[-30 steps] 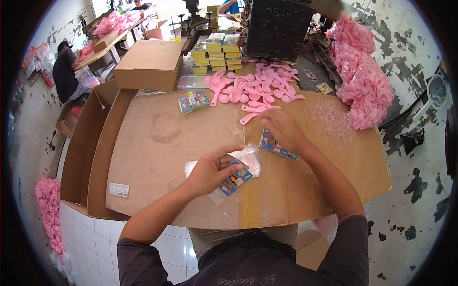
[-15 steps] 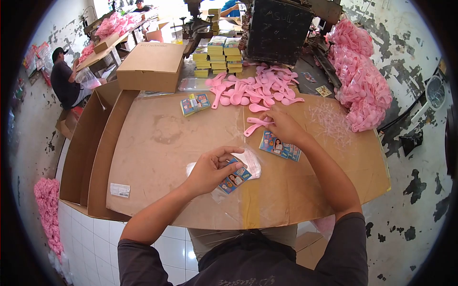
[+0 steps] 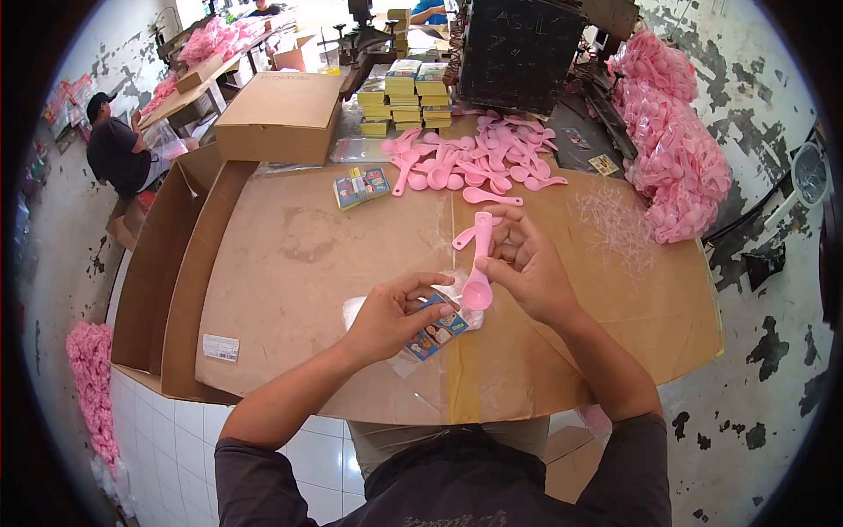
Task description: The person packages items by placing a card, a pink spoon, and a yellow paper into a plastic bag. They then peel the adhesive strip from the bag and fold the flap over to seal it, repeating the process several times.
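Observation:
My left hand [image 3: 392, 316] pinches a clear plastic bag [image 3: 457, 290] with a printed colourful card [image 3: 432, 334] inside it, resting on the cardboard-covered table [image 3: 299, 263]. My right hand [image 3: 527, 268] holds a pink plastic spoon [image 3: 479, 263] upright, bowl end down, right at the bag's mouth. Another pink spoon [image 3: 463, 237] lies just behind it on the table. A heap of pink spoons [image 3: 479, 158] lies further back. The stack of cards that was by my right hand is hidden under that hand.
A small stack of printed cards [image 3: 361, 186] lies mid-table, yellow card bundles [image 3: 406, 97] and a closed carton [image 3: 279, 119] behind. Open cardboard flaps [image 3: 167, 272] stand at left. Bagged pink spoons [image 3: 672, 140] pile at right, thin clear strips [image 3: 615, 220] beside them. A person [image 3: 114, 149] sits far left.
My right hand picked a pink spoon from the table and brought it back toward me to the mouth of the bag. My left hand kept its hold on the bag.

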The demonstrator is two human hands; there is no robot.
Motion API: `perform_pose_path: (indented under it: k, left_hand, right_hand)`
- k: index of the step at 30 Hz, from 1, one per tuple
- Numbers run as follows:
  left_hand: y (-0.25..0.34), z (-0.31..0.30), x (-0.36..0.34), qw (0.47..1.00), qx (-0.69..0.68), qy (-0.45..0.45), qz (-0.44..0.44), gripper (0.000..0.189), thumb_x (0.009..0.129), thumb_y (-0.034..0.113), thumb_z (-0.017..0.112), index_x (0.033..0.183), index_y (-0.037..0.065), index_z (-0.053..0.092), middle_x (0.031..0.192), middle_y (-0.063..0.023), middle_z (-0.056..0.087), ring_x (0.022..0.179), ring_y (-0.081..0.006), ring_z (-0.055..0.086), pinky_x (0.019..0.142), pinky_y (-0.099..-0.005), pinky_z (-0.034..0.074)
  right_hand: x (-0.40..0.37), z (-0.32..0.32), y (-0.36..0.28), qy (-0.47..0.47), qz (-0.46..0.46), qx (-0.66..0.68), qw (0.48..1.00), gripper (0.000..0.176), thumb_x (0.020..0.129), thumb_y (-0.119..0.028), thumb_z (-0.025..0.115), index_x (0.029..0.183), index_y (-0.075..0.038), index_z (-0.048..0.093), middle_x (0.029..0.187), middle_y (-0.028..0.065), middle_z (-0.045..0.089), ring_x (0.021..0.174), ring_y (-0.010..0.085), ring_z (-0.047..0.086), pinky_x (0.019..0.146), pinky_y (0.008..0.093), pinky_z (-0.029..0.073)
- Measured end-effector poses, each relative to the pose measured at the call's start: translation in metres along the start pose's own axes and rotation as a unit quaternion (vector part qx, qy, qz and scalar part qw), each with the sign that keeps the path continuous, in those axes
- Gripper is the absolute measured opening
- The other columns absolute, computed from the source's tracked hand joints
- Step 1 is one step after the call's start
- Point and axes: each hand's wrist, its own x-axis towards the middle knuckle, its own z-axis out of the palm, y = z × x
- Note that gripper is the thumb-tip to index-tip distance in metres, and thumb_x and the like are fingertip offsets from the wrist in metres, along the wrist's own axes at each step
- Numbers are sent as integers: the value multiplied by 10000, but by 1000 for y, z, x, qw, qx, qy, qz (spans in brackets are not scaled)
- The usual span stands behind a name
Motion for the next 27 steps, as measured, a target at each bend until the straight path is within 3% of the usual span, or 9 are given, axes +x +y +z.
perform_pose_path:
  k: [3, 6, 11, 14, 17, 20, 23, 26, 27]
  left_hand:
    - [5, -2, -1, 998, 37, -21, -40, 361, 997, 65, 681, 1331, -45, 599, 1110, -137, 748, 970, -118, 715, 819, -254, 591]
    - [-14, -1, 2, 998, -36, -43, 11, 362, 1013, 137, 681, 1326, -35, 623, 1086, -104, 758, 934, -72, 697, 680, -219, 552]
    - [-14, -8, 5, 999, -34, -25, -11, 365, 1031, 151, 658, 1341, -33, 603, 1088, -90, 752, 923, -76, 696, 743, -220, 558]
    - [-3, -9, 2, 996, -75, -38, -27, 382, 1032, 154, 657, 1359, -28, 586, 1100, -94, 748, 954, -86, 693, 811, -233, 563]
    - [4, -8, 0, 992, -105, -62, -16, 398, 1030, 156, 659, 1380, -13, 570, 1106, -94, 748, 984, -95, 692, 845, -243, 559]
    - [4, -8, -1, 989, -107, -103, -4, 433, 1028, 164, 662, 1410, -1, 543, 1122, -97, 749, 1020, -103, 690, 880, -254, 552]
    - [2, -11, -2, 984, -101, -143, -5, 479, 1032, 168, 651, 1455, 5, 496, 1160, -103, 743, 1059, -126, 690, 945, -285, 536]
    - [3, -11, -5, 974, -138, -179, -3, 506, 1036, 161, 638, 1484, 10, 456, 1313, -133, 670, 1206, -167, 632, 1047, -326, 486]
    - [4, -11, -6, 969, -157, -190, 0, 512, 1037, 157, 634, 1490, 11, 445, 1382, -147, 636, 1273, -182, 603, 1086, -340, 465]
  right_hand:
    - [-3, 8, 0, 7, 1, 17, 1000, 595, 946, 27, 674, 1475, -24, 405, 1090, 66, 571, 959, 137, 656, 796, 270, 571]
    - [-7, 13, 3, -3, 5, 9, 1000, 588, 955, 26, 665, 1476, -33, 400, 1107, 76, 558, 989, 144, 656, 795, 263, 572]
    - [-18, 25, 22, 26, -42, 12, 999, 485, 1016, -33, 610, 1463, -56, 423, 1173, 85, 579, 1095, 176, 639, 926, 331, 537]
    - [-13, 0, 42, -76, -130, -131, 980, 337, 1063, -106, 558, 1392, -53, 511, 1230, 92, 591, 1193, 204, 605, 1030, 391, 472]
    - [-7, -5, 22, -80, -71, -29, 994, 265, 1067, -128, 543, 1315, -42, 580, 1281, 88, 601, 1255, 214, 572, 1060, 409, 438]
    - [-5, 4, -4, -101, -52, -20, 993, 176, 1009, -76, 614, 1173, -34, 665, 1337, 109, 594, 1251, 235, 583, 1041, 396, 461]
    - [-3, 3, -22, -198, -190, -258, 926, 143, 938, -44, 687, 1080, -39, 703, 1311, 114, 623, 1222, 261, 606, 1011, 404, 485]
    - [0, 5, -41, -227, -252, -301, 891, 121, 878, -38, 745, 997, -52, 724, 1190, 101, 676, 1168, 274, 635, 980, 409, 501]
    - [0, 6, -51, -197, -274, -291, 895, 128, 869, -45, 752, 993, -54, 721, 1152, 89, 687, 1141, 269, 646, 963, 407, 505]
